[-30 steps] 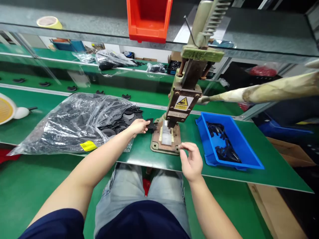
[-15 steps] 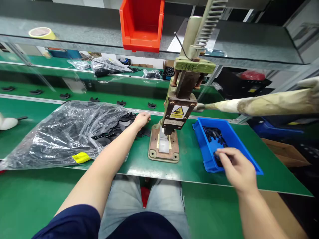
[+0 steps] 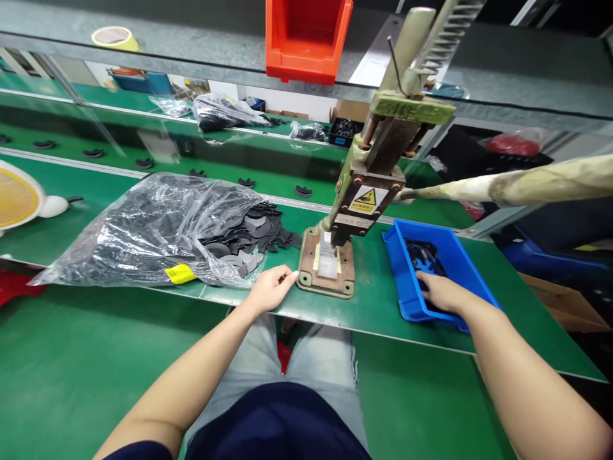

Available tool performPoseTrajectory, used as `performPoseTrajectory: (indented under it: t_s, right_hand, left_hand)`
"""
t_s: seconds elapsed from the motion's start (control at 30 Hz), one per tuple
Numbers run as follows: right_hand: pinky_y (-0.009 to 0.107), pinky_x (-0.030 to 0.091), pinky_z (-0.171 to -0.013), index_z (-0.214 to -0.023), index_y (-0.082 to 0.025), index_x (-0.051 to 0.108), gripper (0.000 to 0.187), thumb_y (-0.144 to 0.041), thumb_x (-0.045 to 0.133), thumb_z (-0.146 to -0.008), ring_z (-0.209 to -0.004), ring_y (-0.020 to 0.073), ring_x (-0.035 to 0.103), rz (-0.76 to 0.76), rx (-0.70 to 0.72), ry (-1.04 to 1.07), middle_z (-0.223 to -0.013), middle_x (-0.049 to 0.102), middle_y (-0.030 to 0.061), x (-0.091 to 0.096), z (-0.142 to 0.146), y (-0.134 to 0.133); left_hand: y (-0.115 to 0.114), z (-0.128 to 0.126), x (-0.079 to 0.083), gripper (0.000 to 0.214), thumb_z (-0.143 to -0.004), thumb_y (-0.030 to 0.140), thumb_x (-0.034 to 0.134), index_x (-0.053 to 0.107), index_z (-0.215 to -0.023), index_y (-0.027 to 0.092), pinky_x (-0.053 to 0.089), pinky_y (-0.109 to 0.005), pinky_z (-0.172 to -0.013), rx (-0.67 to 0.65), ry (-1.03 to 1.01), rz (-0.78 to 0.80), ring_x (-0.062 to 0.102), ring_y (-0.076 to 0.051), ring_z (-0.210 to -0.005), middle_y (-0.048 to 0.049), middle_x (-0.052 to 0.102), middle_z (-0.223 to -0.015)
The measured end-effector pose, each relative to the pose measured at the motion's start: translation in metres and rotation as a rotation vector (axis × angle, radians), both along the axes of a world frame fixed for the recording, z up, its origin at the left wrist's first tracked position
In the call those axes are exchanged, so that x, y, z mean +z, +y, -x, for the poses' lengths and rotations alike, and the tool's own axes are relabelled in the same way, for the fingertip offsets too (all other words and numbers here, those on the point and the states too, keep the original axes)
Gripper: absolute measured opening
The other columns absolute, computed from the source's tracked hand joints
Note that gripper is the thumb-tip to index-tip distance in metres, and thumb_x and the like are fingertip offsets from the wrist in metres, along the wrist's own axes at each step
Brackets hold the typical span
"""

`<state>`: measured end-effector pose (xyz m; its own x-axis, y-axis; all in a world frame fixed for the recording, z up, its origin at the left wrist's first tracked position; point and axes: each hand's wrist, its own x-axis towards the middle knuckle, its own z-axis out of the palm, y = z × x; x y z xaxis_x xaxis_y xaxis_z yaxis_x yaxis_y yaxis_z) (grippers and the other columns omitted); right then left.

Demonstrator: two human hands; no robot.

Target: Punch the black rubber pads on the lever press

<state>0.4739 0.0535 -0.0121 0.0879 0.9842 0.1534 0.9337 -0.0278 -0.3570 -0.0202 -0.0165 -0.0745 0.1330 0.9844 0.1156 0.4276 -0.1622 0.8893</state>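
My left hand [image 3: 272, 287] rests low at the front edge of the green bench, by the left front corner of the hand press's base [image 3: 306, 281]. Its fingers are curled closed, and anything in them is hidden. Behind it, flat black curved pieces [image 3: 256, 233] spill from the mouth of a clear plastic bag [image 3: 129, 230]. My right hand [image 3: 443, 294] reaches into the blue bin [image 3: 479, 281], fingers curled down among small black parts [image 3: 424, 252]. The fingertips are hidden there. A pale translucent block [image 3: 328, 263] lies on the press's base, under its ram [image 3: 366, 198].
A long wrapped lever [image 3: 517, 186] sticks out to the right of the press. An orange bin [image 3: 309, 45] and a tape roll [image 3: 115, 38] sit on the overhead shelf. Curved black pieces [image 3: 246, 183] lie spaced in a row behind the bag. A white-and-yellow object [image 3: 19, 198] is at left.
My left hand has come back from the pile of black pieces toward the bench's front edge, beside the press base. My right hand has gone deeper into the blue bin. The view has shifted.
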Motion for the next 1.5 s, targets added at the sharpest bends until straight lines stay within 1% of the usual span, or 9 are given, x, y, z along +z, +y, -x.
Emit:
performPoseTrajectory:
  t_s: [0.1,0.17,0.33,0.47,0.6,0.8,0.93,1.17,1.5]
  right_hand:
    - [0.03,0.061,-0.083,-0.105,-0.017,0.07,0.033,-0.05,0.068,-0.1,-0.087,0.0113,0.068,0.24,-0.008,-0.016,-0.098,0.072,0.002,0.002,0.003,0.0]
    - [0.033,0.06,-0.088,-0.099,-0.018,0.071,0.026,-0.044,0.073,-0.097,-0.086,0.0126,0.067,0.275,-0.048,-0.012,-0.093,0.072,0.0013,0.011,0.001,-0.004]
    - [0.044,0.05,-0.093,-0.097,-0.02,0.073,0.006,-0.026,0.073,-0.094,-0.081,0.0189,0.067,0.059,-0.175,0.124,-0.094,0.078,0.0117,0.048,0.006,-0.028]
    - [0.034,0.055,-0.083,-0.113,-0.022,0.062,0.026,-0.044,0.05,-0.107,-0.084,0.0161,0.073,-0.17,-0.147,0.395,-0.108,0.08,0.0143,0.056,0.053,-0.062]
    - [0.029,0.056,-0.065,-0.092,-0.022,0.061,0.042,-0.064,0.059,-0.099,-0.064,0.0148,0.068,-0.246,-0.038,0.629,-0.073,0.07,0.0015,0.024,0.132,-0.096]
    - [0.026,0.046,-0.059,-0.08,-0.021,0.062,0.04,-0.057,0.068,-0.096,-0.06,0.0096,0.054,-0.29,0.067,0.828,-0.067,0.06,-0.003,-0.032,0.213,-0.116]
    - [0.024,0.042,-0.055,-0.083,-0.02,0.064,0.034,-0.051,0.067,-0.098,-0.056,0.0085,0.05,-0.305,0.09,0.882,-0.064,0.056,-0.0047,-0.055,0.223,-0.114]
    - [0.028,0.048,-0.06,-0.091,-0.021,0.07,0.022,-0.042,0.07,-0.097,-0.064,0.0112,0.059,-0.392,0.173,0.85,-0.075,0.066,-0.0001,-0.091,0.22,-0.127]
    - [0.035,0.054,-0.066,-0.104,-0.025,0.071,0.012,-0.025,0.073,-0.093,-0.065,0.0144,0.063,-0.44,0.418,0.78,-0.074,0.068,-0.0006,-0.092,0.217,-0.131]
  left_hand:
    - [-0.002,-0.001,-0.001,0.047,-0.106,0.06,0.053,0.062,-0.081,0.021,0.041,-0.029,-0.072,-0.011,0.004,-0.01,0.055,-0.016,-0.073,0.0023,0.059,-0.075]
    - [-0.001,0.0,0.0,0.046,-0.106,0.059,0.054,0.062,-0.08,0.022,0.041,-0.029,-0.072,-0.007,0.007,-0.015,0.055,-0.016,-0.074,0.0023,0.06,-0.076]
    - [0.0,0.004,-0.005,0.044,-0.105,0.058,0.056,0.062,-0.08,0.022,0.042,-0.03,-0.072,-0.007,-0.012,-0.02,0.056,-0.016,-0.074,0.0019,0.06,-0.075]
    - [-0.001,0.002,-0.007,0.042,-0.105,0.055,0.057,0.062,-0.08,0.022,0.044,-0.03,-0.069,0.013,-0.096,-0.052,0.055,-0.016,-0.07,0.0015,0.059,-0.073]
    - [-0.012,-0.016,0.004,0.027,-0.104,0.047,0.063,0.069,-0.1,0.021,0.049,-0.029,-0.07,0.057,-0.184,-0.184,0.06,-0.015,-0.074,-0.0012,0.066,-0.086]
    - [-0.022,-0.023,0.015,0.024,-0.103,0.04,0.067,0.07,-0.116,0.021,0.054,-0.03,-0.077,0.023,-0.129,-0.318,0.064,-0.016,-0.085,-0.0053,0.069,-0.1]
    - [-0.015,-0.001,-0.002,0.027,-0.103,0.043,0.067,0.069,-0.115,0.02,0.053,-0.029,-0.076,0.187,-0.18,-0.18,0.064,-0.015,-0.082,-0.0047,0.069,-0.097]
    - [-0.013,0.011,-0.02,0.025,-0.101,0.045,0.069,0.072,-0.111,0.021,0.053,-0.03,-0.079,0.195,-0.255,-0.12,0.066,-0.016,-0.085,-0.0042,0.07,-0.096]
    - [-0.015,0.014,-0.02,0.016,-0.101,0.038,0.071,0.074,-0.104,0.023,0.052,-0.031,-0.075,0.173,-0.246,-0.17,0.064,-0.017,-0.083,-0.0041,0.069,-0.094]
